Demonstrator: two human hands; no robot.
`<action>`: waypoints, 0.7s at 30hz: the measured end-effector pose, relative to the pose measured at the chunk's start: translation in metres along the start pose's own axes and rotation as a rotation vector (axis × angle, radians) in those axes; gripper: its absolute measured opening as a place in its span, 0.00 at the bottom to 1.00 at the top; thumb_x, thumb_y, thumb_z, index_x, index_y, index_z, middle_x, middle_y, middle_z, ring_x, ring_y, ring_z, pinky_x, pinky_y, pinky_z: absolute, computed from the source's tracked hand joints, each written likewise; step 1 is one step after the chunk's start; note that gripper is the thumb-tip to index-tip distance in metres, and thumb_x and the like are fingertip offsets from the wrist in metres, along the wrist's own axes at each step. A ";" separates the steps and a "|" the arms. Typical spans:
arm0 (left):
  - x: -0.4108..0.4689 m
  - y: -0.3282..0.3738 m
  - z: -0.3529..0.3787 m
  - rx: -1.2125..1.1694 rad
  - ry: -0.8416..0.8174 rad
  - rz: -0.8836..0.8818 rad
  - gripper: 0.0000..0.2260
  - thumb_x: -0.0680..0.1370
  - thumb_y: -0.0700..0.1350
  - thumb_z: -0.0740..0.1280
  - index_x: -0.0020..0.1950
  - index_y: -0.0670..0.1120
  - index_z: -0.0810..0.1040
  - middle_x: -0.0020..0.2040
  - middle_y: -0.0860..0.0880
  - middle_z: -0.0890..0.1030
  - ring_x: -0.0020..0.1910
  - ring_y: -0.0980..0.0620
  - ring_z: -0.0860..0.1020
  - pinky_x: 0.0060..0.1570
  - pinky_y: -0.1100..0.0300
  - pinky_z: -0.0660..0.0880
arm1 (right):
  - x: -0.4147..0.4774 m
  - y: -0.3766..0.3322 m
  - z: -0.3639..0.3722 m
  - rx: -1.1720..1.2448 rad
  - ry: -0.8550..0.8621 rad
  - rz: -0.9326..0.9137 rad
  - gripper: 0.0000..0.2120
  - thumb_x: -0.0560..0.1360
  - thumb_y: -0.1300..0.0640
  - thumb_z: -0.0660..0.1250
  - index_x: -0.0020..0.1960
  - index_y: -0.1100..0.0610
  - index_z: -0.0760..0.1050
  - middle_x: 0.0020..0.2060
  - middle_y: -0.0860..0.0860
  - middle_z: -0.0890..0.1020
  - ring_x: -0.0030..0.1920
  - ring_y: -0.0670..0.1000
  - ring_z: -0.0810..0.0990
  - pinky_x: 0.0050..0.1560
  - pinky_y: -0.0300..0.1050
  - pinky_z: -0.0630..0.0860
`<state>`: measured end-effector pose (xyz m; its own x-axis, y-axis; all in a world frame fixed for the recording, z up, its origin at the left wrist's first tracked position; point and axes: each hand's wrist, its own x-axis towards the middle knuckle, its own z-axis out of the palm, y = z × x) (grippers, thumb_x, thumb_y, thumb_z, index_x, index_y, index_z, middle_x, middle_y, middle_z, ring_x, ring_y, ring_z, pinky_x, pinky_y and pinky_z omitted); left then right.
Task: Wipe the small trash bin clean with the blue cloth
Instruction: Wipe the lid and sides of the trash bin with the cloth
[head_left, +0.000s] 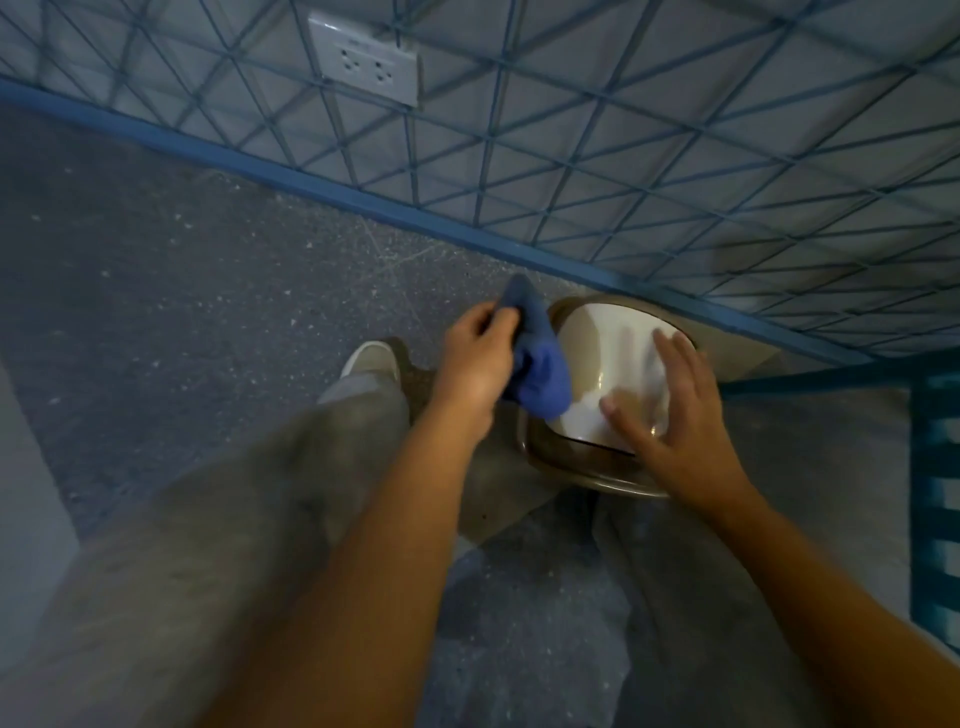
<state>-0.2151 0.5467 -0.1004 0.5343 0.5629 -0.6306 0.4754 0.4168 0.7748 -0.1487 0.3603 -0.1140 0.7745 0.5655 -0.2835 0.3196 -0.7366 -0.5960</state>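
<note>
Nearest the camera, two bare forearms reach forward over grey trousers (218, 519), whose lower edge is cut off by the frame. The right hand (670, 410) lies flat with fingers spread wide, palm down on the white lid of the small trash bin (602, 358) — it grips nothing, only presses there. The left hand (475, 358) is curled closed around the blue cloth (540, 371), which is bunched and hangs against the bin's left side, one corner sticking up past the fingers. The bin stands on the speckled floor (182, 270) just beside the wall; its body is hidden under lid and hand — only a brown rim shows. Beyond, a shoe (371, 361) peeks out, and farther up a white socket (363, 60) sits on the tiled wall.
</note>
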 end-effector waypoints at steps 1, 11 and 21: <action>0.001 -0.003 0.014 0.020 -0.012 0.026 0.08 0.79 0.44 0.59 0.49 0.44 0.76 0.41 0.47 0.78 0.40 0.52 0.75 0.41 0.60 0.74 | 0.004 -0.001 0.000 0.057 0.049 0.105 0.40 0.69 0.36 0.59 0.75 0.46 0.46 0.77 0.50 0.47 0.76 0.53 0.43 0.74 0.62 0.50; 0.003 -0.019 0.088 0.724 0.099 0.493 0.18 0.76 0.54 0.63 0.65 0.50 0.70 0.62 0.46 0.69 0.59 0.46 0.68 0.55 0.55 0.68 | 0.019 0.005 0.015 -0.045 0.000 0.071 0.27 0.79 0.51 0.54 0.72 0.46 0.42 0.73 0.45 0.44 0.76 0.58 0.40 0.75 0.58 0.43; 0.030 -0.038 0.059 0.408 0.096 0.255 0.14 0.78 0.50 0.62 0.59 0.43 0.75 0.59 0.42 0.74 0.58 0.45 0.74 0.50 0.60 0.66 | 0.021 0.004 0.015 0.026 -0.014 0.251 0.29 0.79 0.43 0.50 0.74 0.42 0.38 0.76 0.52 0.39 0.76 0.57 0.42 0.74 0.62 0.49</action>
<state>-0.1762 0.5049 -0.1515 0.6117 0.6819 -0.4010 0.5830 -0.0460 0.8112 -0.1392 0.3749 -0.1343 0.8199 0.3717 -0.4354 0.1045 -0.8450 -0.5245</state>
